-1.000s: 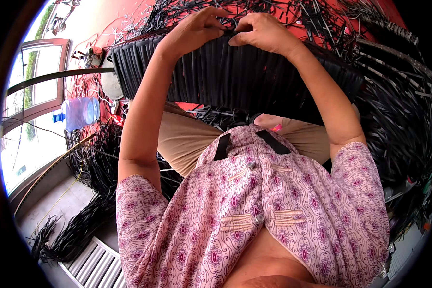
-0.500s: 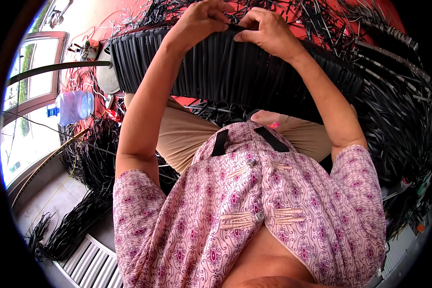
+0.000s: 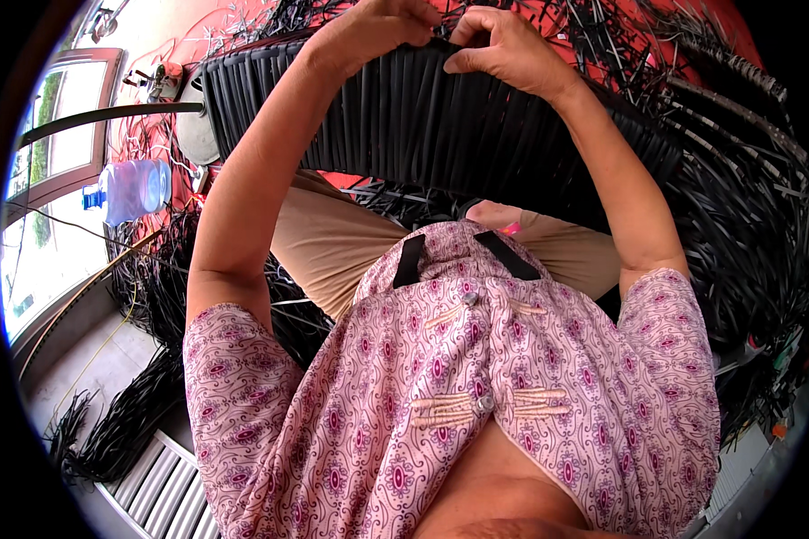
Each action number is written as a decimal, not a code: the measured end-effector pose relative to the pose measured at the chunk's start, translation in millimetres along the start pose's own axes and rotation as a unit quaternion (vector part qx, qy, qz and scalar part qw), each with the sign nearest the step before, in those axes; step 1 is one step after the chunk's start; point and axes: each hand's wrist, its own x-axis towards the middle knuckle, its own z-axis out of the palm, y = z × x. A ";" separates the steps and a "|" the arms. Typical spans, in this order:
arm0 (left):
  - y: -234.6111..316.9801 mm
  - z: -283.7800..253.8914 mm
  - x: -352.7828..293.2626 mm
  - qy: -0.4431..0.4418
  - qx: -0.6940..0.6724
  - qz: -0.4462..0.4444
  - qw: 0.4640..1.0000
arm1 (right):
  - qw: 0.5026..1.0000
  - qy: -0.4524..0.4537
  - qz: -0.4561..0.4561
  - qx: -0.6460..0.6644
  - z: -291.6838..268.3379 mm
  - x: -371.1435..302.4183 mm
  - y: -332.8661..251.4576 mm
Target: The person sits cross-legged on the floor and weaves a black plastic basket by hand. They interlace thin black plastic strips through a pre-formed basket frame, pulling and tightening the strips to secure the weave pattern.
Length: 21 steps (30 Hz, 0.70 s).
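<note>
A long panel (image 3: 404, 126) wound closely with flat black strips lies across my lap, its far edge under my fingers. My left hand (image 3: 377, 34) is at that edge, fingers bent and closed on a black strip; its top is cut off by the picture's edge. Just to its right, my right hand (image 3: 512, 56) has thumb and forefinger curled around the dark edge, pinching the same strip. A small gap separates the two hands. The strip itself is dark against the panel, and its ends cannot be made out.
Loose black strips (image 3: 737, 242) are heaped at the right, with more on the red floor (image 3: 557, 22) beyond the panel. A clear blue-tinted water jug (image 3: 137, 190) lies at the left. Another strip bundle (image 3: 126, 427) hangs near a white slatted surface (image 3: 166, 485).
My left forearm and elbow have shifted left and a little outward. The fingers of both hands have moved slightly up along the panel's far edge, with a small gap between them.
</note>
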 end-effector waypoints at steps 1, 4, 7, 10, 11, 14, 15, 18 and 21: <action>-1.3 -0.1 0.5 -0.001 -0.009 0.008 1.000 | 1.000 0.003 -0.011 -0.007 0.2 -1.5 -1.3; -1.5 -4.5 0.1 -0.024 0.003 0.011 1.000 | 0.998 0.018 -0.049 -0.036 0.9 -4.0 -2.8; 2.3 0.7 -1.6 -0.030 -0.019 0.046 0.998 | 0.992 0.042 -0.092 -0.070 3.7 -5.3 -0.4; 1.8 -2.7 -6.1 -0.033 0.055 0.086 0.994 | 0.985 0.063 -0.134 -0.092 6.0 -6.6 1.0; 0.1 -5.3 -7.4 -0.030 0.074 0.079 0.994 | 0.982 0.068 -0.141 -0.104 7.2 -7.1 -0.2; -3.3 -6.1 -11.5 -0.023 0.105 0.067 0.992 | 0.977 0.080 -0.147 -0.134 8.5 -10.6 -5.2; -0.4 -3.4 -13.7 -0.023 0.100 0.065 0.993 | 0.975 0.083 -0.147 -0.142 8.6 -11.1 -5.7; 4.1 -4.1 -12.8 -0.029 0.097 0.060 0.993 | 0.966 0.097 -0.174 -0.164 8.6 -10.6 -7.3; 9.1 -7.5 -10.8 -0.045 0.092 0.037 0.994 | 0.975 0.052 -0.166 -0.139 -3.8 -11.8 -23.4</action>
